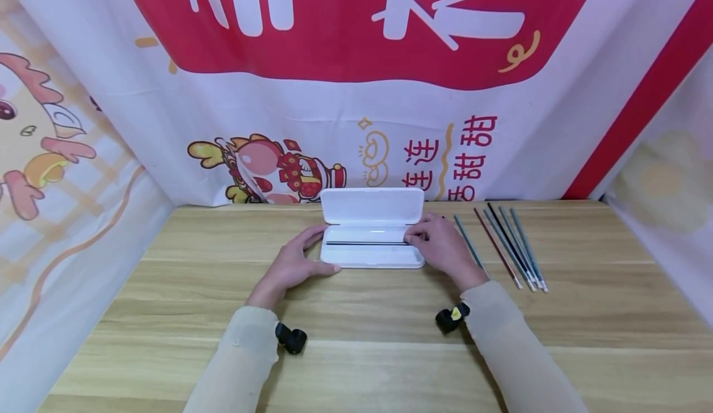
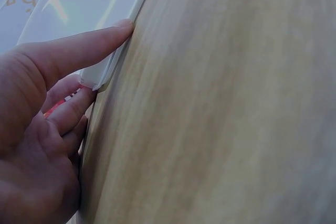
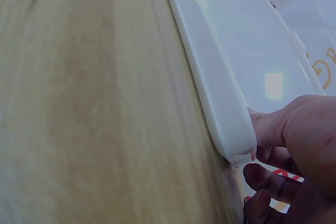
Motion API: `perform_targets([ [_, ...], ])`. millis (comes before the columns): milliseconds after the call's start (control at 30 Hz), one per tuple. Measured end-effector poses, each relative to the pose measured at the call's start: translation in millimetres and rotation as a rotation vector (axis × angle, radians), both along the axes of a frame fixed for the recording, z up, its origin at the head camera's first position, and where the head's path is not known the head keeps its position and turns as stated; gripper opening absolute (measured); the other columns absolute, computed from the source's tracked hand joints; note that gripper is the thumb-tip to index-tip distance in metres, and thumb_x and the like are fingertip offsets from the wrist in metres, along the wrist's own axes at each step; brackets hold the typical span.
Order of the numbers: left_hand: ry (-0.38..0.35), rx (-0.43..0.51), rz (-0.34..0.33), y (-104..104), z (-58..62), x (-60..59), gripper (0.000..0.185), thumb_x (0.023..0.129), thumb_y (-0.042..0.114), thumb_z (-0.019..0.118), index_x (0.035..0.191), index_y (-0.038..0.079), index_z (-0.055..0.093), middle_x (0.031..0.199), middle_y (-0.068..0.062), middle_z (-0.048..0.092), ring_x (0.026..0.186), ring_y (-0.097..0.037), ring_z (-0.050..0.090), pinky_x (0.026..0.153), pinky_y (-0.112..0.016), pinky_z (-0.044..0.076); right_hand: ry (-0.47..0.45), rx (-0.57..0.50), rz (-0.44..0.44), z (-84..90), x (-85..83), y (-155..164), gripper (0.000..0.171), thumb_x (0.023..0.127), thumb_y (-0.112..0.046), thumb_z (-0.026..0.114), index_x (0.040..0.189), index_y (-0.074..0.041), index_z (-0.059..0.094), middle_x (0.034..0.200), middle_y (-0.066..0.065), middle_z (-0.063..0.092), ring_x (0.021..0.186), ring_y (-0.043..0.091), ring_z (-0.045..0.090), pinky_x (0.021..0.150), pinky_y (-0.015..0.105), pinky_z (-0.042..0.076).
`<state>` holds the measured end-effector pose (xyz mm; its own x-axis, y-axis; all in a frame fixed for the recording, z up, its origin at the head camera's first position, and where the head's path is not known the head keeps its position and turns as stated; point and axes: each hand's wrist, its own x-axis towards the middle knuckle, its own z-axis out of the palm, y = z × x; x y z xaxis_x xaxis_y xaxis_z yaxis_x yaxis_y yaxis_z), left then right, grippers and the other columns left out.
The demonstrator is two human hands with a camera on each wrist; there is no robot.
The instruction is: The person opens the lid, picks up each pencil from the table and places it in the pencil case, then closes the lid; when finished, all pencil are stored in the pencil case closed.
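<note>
A white pencil case [image 1: 372,258] lies on the wooden table, its lid [image 1: 372,206] raised at the back. Lengthwise inside it is a thin dark pencil [image 1: 364,243]. My left hand [image 1: 295,261] holds the case's left end; in the left wrist view the thumb [image 2: 89,51] lies along the front edge and the other fingers are around the corner. At the right end, my right hand [image 1: 442,246] reaches over the rim and pinches the pencil's end, with thumb and forefinger inside the case. The right wrist view hides those fingertips behind the case wall [image 3: 210,77].
Right of the case lie several pencils: a green one [image 1: 468,243] partly behind the right hand, a reddish-brown one [image 1: 498,249], and a bunch of green and black ones [image 1: 520,252]. A printed cloth [image 1: 312,109] hangs behind the table [image 1: 356,369].
</note>
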<state>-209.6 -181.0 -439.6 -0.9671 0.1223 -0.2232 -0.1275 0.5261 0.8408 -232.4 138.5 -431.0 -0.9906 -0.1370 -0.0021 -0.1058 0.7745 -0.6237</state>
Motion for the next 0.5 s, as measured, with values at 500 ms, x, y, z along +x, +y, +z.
perform_targets([
  [500, -0.007, -0.007, 0.004, -0.5, -2.4, -0.5, 0.093, 0.082, 0.03, 0.095, 0.161, 0.034, 0.047, 0.173, 0.001, 0.042, 0.168, -0.031, 0.023, 0.135, -0.065, 0.013, 0.074, -0.14, 0.023, 6.5, 2.0, 9.6, 0.013, 0.103, -0.025, 0.075, 0.107, -0.017, 0.084, 0.106, 0.005, 0.078, 0.089, 0.023, 0.063, 0.076, 0.034, 0.052],
])
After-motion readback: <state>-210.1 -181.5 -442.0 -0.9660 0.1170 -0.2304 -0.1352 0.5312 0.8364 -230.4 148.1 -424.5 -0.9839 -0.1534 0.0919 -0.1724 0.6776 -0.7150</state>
